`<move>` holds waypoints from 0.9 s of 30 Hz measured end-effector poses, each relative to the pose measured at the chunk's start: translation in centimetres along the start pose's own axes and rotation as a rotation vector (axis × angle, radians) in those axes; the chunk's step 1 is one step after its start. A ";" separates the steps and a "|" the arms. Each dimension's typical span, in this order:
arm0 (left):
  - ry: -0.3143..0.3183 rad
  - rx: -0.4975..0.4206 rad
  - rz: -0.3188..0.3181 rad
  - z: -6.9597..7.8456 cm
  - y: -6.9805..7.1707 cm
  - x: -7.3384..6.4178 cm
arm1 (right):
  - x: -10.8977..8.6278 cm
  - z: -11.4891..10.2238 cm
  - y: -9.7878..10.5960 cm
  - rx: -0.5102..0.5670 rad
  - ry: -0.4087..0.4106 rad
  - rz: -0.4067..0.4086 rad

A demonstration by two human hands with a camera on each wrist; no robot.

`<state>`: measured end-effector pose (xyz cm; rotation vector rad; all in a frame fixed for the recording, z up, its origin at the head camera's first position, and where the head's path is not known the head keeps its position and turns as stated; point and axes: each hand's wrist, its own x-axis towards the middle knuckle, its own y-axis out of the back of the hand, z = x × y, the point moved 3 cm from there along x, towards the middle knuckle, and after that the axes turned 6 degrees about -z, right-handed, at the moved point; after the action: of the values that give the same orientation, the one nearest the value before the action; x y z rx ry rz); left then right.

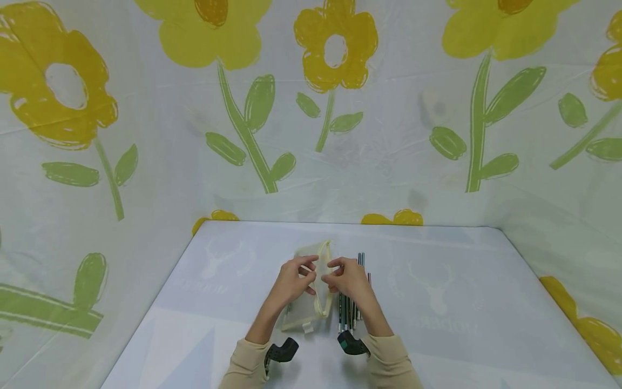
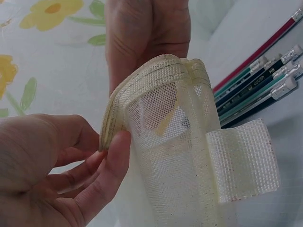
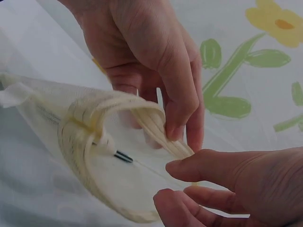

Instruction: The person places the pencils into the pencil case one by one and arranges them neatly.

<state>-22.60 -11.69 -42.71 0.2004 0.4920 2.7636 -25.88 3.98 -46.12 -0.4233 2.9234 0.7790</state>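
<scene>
A cream mesh zip pencil case [image 1: 303, 312] lies on the table with its zippered mouth spread. My left hand [image 1: 295, 278] pinches the left edge of that mouth between thumb and fingers; the left wrist view shows this hand [image 2: 61, 165] at the zipper band [image 2: 142, 87]. Opposite it, my right hand [image 1: 347, 278] pinches the right edge, thumb and fingertips at the rim, as the right wrist view shows with the right hand [image 3: 232, 184]. Inside the mouth a small dark-striped piece [image 3: 124, 156] shows. A woven white tab [image 2: 244, 161] sticks out from the case's end.
Several pencils [image 1: 346, 310] with white erasers lie just right of the case, partly under my right forearm; one is a red pencil [image 2: 260, 49]. The pale table [image 1: 452, 346] ends at a flowered cloth wall [image 1: 398, 135] behind and at both sides.
</scene>
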 end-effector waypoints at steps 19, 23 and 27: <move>0.008 0.037 0.006 -0.4 0.1 0.4 | -2.3 4.4 3.7 -0.234 -0.095 0.067; 0.010 0.029 0.024 -2.4 -0.1 1.0 | -2.6 5.1 4.4 -0.229 -0.133 0.051; 0.014 0.022 0.025 -3.7 -0.2 1.4 | -2.8 5.5 4.8 -0.209 -0.159 0.027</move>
<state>-24.61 -12.19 -46.08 0.1942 0.5272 2.7863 -24.51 11.42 -48.14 -0.3219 2.7169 1.0752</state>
